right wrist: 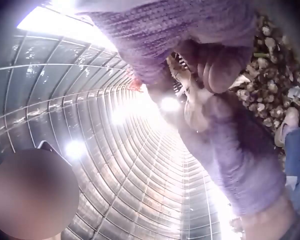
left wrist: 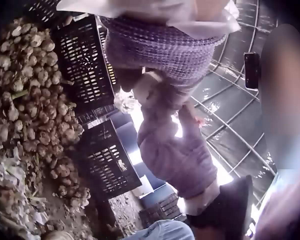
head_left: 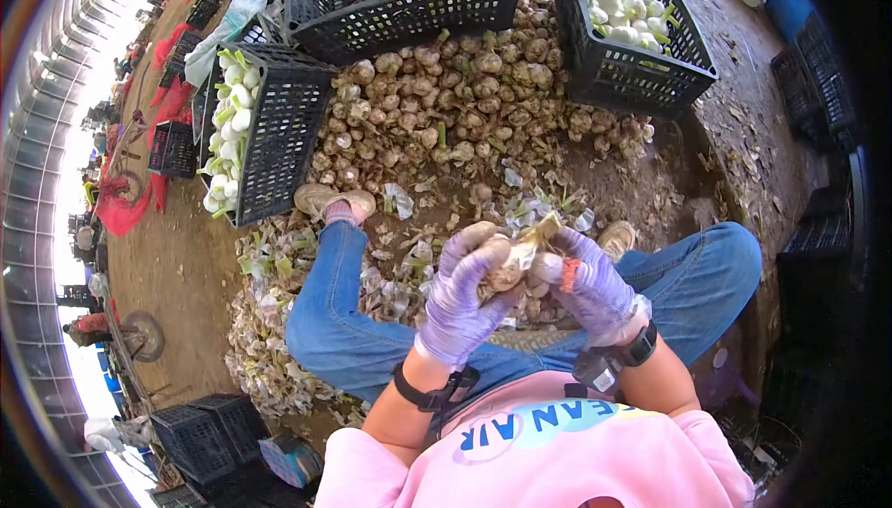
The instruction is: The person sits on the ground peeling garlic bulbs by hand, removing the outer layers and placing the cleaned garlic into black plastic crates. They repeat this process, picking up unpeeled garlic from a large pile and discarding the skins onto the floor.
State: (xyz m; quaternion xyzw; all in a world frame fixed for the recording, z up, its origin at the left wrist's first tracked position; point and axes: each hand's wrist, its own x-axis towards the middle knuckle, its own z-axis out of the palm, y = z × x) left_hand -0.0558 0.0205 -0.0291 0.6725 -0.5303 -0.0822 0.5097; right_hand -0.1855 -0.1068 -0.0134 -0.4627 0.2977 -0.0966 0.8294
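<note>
Both hands wear purple knit gloves and meet in front of the lap in the head view. My left hand (head_left: 465, 290) grips a garlic bulb (head_left: 507, 274) with dirt-brown outer skin, fingers curled round its side. My right hand (head_left: 595, 290), with orange tape (head_left: 569, 274) round one finger, pinches the loose papery skin and dry stem (head_left: 544, 231) at the bulb's upper right. In the right wrist view, pale garlic skin (right wrist: 194, 107) shows between the fingers of the two hands. The gloves hide most of the bulb in the left wrist view.
A pile of unpeeled garlic (head_left: 446, 99) lies ahead. Black crates hold white peeled bulbs at left (head_left: 279, 136), front (head_left: 409, 16) and right (head_left: 641, 81). Peeled skins (head_left: 279, 359) litter the ground around the jeans-clad legs (head_left: 344, 276). Stacked crates (head_left: 209, 434) stand behind left.
</note>
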